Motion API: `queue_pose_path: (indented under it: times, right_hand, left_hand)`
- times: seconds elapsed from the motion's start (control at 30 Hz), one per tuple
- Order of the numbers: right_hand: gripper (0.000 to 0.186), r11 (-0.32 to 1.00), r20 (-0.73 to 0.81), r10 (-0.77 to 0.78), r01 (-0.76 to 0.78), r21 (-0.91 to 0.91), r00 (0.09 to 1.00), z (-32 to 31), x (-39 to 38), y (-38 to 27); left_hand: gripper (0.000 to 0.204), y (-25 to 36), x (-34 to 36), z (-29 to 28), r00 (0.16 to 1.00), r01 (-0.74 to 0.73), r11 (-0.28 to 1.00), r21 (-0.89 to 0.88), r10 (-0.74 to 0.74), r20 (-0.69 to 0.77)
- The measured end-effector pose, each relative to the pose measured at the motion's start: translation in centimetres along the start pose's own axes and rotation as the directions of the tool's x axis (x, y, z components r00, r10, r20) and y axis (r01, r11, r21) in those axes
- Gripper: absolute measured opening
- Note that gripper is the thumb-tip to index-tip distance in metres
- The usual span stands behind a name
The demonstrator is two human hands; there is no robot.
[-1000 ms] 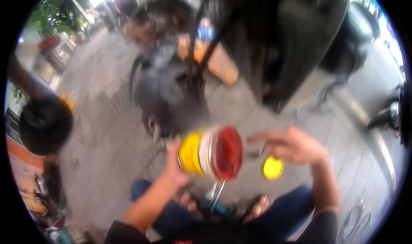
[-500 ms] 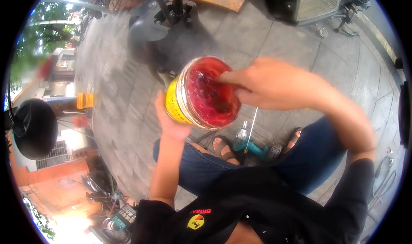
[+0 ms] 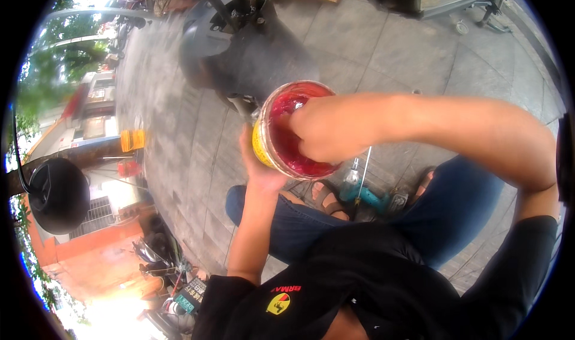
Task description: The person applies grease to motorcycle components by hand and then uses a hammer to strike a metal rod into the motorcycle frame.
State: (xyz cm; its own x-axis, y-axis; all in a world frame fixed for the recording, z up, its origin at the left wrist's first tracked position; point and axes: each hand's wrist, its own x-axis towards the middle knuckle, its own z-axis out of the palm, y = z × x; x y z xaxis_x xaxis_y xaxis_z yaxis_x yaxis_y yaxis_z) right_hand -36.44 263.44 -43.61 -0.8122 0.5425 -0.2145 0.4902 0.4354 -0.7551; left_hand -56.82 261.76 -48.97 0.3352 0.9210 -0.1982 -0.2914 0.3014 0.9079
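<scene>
A round tub [image 3: 259, 146] with a yellow side and a whitish, stained rim is tilted so its opening shows. Thick red grease [image 3: 284, 137] coats the inside. My left hand [image 3: 262, 173] grips the tub from its left side and underneath. Into the opening reaches my right hand [image 3: 335, 127], with its fingers down in the grease. Those fingertips are hidden, so I cannot see how they are bent or whether they hold anything.
Between my sandalled feet lies a teal power drill [image 3: 372, 200], with a thin metal rod [image 3: 365, 175] upright beside it. A dark scooter body [image 3: 245, 58] stands just ahead on grey paving [image 3: 407, 52]. A black mirror [image 3: 60, 196] and a yellow container [image 3: 132, 140] appear at left.
My right hand has gone deeper into the tub, and its fingers have dropped out of sight. The tub and my left hand appear slightly further right as the whole view has shifted.
</scene>
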Motion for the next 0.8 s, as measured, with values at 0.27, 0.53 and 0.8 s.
queue_pose_path:
  times: [0.27, 0.53, 0.8]
  right_hand:
    - [0.026, 0.968, 0.217, -0.202, 0.229, -0.105, 0.955, -0.1, 1.2, 0.8]
    - [0.046, 0.738, -0.007, 0.072, -0.049, 0.673, 0.997, -2.4, -5.8, 2.9]
    - [0.055, 0.581, -0.349, 0.315, 0.112, 0.806, 0.882, -0.5, -7.8, 7.8]
  left_hand:
    - [0.058, -0.3, -0.4, -1.6, 0.923, 0.313, 0.797, -0.516, -0.383, -0.032]
    - [0.069, -3.1, -1.0, -0.8, 0.962, 0.265, 0.777, -0.571, -0.256, 0.098]
    - [0.065, -15.8, -0.1, 0.4, 0.88, 0.437, 0.782, -0.445, -0.473, 0.033]
